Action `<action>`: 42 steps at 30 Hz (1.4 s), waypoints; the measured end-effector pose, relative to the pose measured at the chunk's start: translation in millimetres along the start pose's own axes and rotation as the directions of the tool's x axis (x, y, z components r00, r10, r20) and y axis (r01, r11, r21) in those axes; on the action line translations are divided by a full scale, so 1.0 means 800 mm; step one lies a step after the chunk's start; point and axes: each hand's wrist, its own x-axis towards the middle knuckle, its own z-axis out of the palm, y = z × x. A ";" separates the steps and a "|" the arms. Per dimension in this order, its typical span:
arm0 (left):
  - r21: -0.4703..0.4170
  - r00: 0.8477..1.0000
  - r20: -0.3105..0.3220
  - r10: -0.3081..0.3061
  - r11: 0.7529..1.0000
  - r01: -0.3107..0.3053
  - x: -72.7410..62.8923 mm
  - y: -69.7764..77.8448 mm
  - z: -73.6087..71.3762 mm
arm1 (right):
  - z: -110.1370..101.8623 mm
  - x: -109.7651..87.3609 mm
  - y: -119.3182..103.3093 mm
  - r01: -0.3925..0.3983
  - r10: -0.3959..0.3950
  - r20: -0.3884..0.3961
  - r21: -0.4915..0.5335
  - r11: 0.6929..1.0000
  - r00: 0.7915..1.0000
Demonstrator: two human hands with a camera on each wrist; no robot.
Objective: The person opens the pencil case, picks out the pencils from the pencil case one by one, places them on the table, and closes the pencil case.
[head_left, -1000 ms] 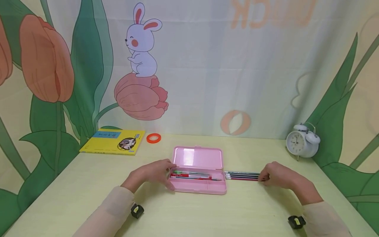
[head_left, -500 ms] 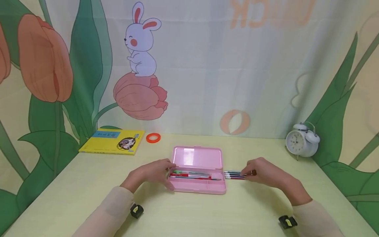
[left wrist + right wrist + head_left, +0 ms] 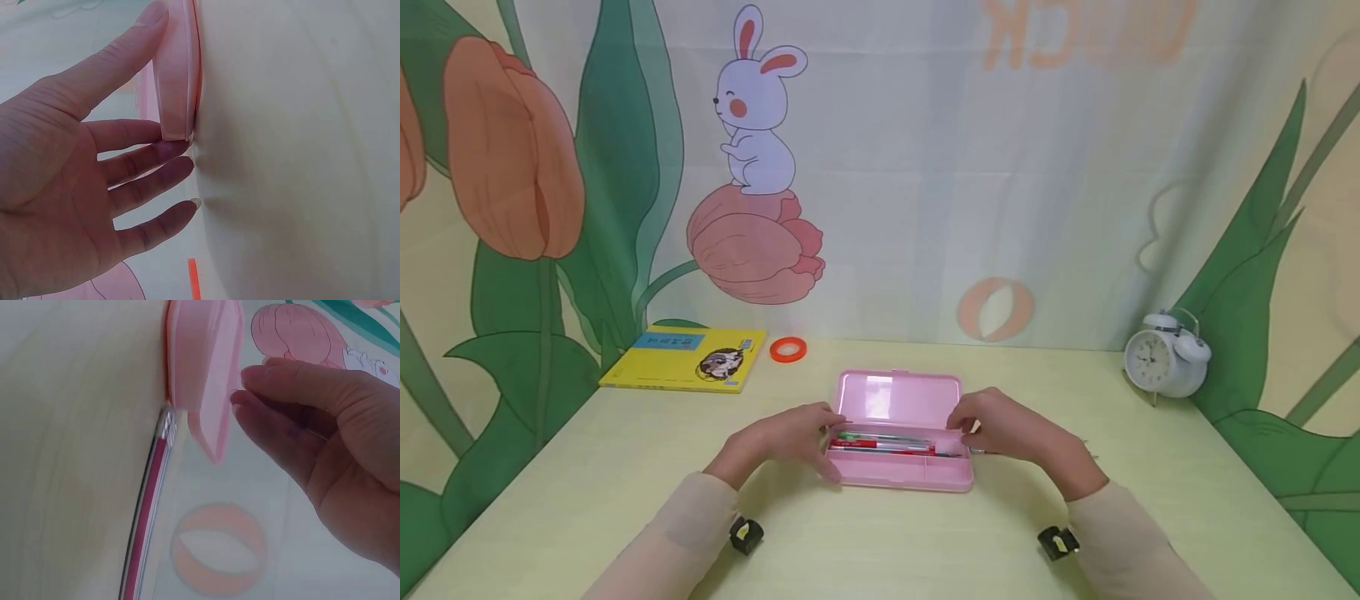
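A pink pencil case (image 3: 880, 479) lies with its lid (image 3: 917, 400) raised. Inside are a green-ended pen (image 3: 850, 435), a red pen (image 3: 865, 444) and other slim writing tools. My left hand (image 3: 793, 435) holds the case's left end, thumb on the near side and fingers on the far side. At the right end my right hand (image 3: 1011, 425) has its thumb and index fingertips close together beside the lid; nothing shows between them. Below this hand, in the right wrist view, a pink-and-dark pencil (image 3: 147, 512) lies with its metal-collared end against the case. My forearm hides most of the pencils in the head view.
Behind the case to the left are a roll of orange tape (image 3: 788, 349) and a yellow book (image 3: 685, 358). A white alarm clock (image 3: 1165, 357) stands at the back right. A printed curtain (image 3: 880, 208) hangs along the table's rear edge.
My right hand has moved left along the row of pencils to the right end of the case, and now covers most of the pencils. My left hand has stayed on the case.
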 end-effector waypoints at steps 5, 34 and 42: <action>0.007 1.000 -0.001 -0.001 1.000 0.001 0.002 -0.002 0.001 | 0.011 0.015 -0.008 -0.020 0.019 0.031 0.010 1.000 0.999; 0.008 1.000 -0.002 0.025 1.000 -0.025 0.002 -0.004 0.000 | 0.038 0.051 -0.011 -0.078 0.084 0.121 -0.051 0.996 0.989; 0.014 1.000 0.005 0.004 1.000 -0.004 0.000 0.000 -0.002 | 0.031 0.049 -0.020 -0.101 0.116 0.155 -0.096 0.990 0.981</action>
